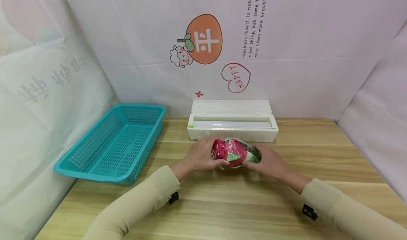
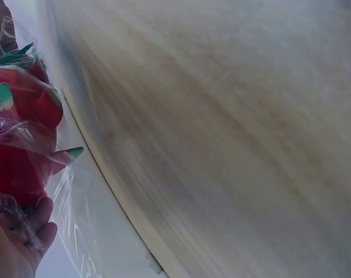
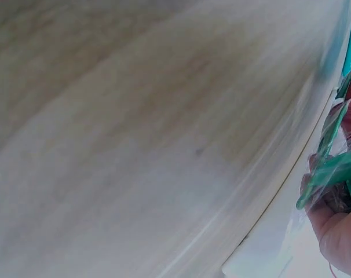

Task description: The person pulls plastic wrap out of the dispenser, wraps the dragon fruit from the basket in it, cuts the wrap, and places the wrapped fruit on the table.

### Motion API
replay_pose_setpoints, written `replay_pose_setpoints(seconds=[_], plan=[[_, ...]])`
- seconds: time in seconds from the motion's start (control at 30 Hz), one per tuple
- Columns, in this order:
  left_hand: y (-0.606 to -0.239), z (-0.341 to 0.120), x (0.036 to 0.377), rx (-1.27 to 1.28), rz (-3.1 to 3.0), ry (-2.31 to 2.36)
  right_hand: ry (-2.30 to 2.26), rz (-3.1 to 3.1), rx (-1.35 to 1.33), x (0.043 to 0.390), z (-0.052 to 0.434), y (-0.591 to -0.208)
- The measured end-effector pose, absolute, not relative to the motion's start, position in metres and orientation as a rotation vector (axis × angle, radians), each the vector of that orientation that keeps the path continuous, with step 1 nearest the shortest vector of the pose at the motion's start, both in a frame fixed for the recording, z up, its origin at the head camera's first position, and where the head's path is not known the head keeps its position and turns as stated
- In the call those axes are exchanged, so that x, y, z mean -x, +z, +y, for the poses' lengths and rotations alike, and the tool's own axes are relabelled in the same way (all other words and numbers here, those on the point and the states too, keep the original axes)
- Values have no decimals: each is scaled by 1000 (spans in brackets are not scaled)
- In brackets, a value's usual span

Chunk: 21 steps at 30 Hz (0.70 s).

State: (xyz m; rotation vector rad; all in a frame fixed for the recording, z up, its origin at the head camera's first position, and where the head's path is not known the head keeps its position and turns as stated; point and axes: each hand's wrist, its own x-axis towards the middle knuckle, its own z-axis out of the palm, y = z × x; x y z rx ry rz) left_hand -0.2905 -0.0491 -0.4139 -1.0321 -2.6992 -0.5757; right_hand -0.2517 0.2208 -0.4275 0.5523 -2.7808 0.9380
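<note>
A dragon fruit point(image 1: 233, 151), red with green-tipped scales, is wrapped in shiny cling film and lies between both hands above the table. My left hand point(image 1: 203, 156) grips its left end, thumb at the near side. The right hand point(image 1: 266, 162) holds the opposite end, where the green leaves point(image 3: 337, 171) stick out. In the left wrist view, loose folds of cling film point(image 2: 25, 136) cross the red skin, and the fingers point(image 2: 39, 217) curl under the fruit's end. Right behind the fruit stands a white cling film box point(image 1: 233, 134) with its lid raised and a roll point(image 1: 232, 124) inside.
A turquoise perforated basket point(image 1: 140, 162) sits on the left of the wooden table point(image 1: 222, 204). White printed sheeting point(image 1: 152, 77) rises behind the table and along both sides. Small black clips point(image 1: 173, 197) are on the sleeve cuffs.
</note>
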Motion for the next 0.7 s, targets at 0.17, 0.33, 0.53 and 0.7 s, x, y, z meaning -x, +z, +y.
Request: replay_pose_setpoints(seconds=[0.17, 0.33, 0.53, 0.7], plan=[[-413, -47, 291, 970, -2773, -622, 967, -2809, -535, 253, 221, -427], [-413, -46, 291, 946, -2797, -646, 1025, -2827, -514, 255, 222, -427], [-413, -46, 291, 898, -2854, -672, 1086, -2873, -501, 255, 223, -426], [-411, -46, 291, 870, -2901, -700, 1154, -2894, -490, 257, 223, -427]])
